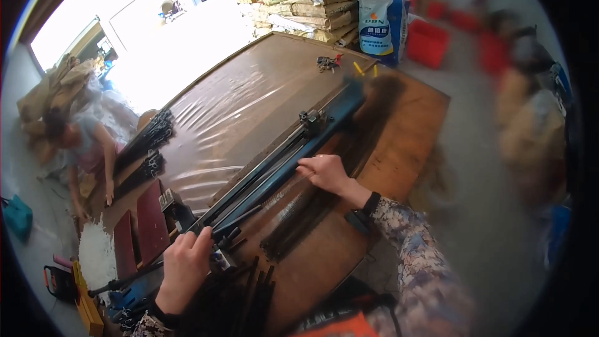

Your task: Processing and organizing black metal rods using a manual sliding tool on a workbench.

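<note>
Floral-print sleeve (409, 237) leads to right hand (326, 172) beside long blue rail (281, 174).

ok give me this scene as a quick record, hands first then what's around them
left hand: curled, near the lower end of the blue rail; grip unclear
right hand: fingertips together, beside the rail's middle; anything pinched can't be made out
on rail: metal block, farther along than the right hand
table: brown, partly under clear film
left side: dark red boards; another person by dark bundles
beyond table: stacked sacks
</note>
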{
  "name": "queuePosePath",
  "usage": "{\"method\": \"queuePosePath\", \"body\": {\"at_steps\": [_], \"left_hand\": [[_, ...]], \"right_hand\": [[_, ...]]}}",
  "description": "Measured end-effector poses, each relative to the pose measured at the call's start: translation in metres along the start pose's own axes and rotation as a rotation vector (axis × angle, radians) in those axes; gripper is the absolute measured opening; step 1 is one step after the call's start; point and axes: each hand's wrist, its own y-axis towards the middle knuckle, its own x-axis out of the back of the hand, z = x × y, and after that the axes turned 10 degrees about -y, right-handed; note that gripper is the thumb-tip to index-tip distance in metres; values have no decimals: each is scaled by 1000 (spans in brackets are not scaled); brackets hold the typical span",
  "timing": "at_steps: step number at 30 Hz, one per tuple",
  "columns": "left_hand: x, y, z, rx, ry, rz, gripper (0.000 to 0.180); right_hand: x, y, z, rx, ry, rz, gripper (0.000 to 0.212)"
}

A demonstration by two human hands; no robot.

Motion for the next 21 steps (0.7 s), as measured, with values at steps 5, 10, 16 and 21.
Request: {"method": "queuePosePath", "body": {"at_steps": [5,10,16,21], "left_hand": [[-26,-5,12,13,-71,94,28],[-37,6,0,7,-149,47,29],[-31,-4,0,51,-79,37,31],[1,-39,16,93,57,-63,31]], "right_hand": [[-21,5,-10,101,29,12,21],[6,28,49,409,272,-26,32],[-5,0,95,154,135,67,47],[21,23,110,314,578,81,49]]}}
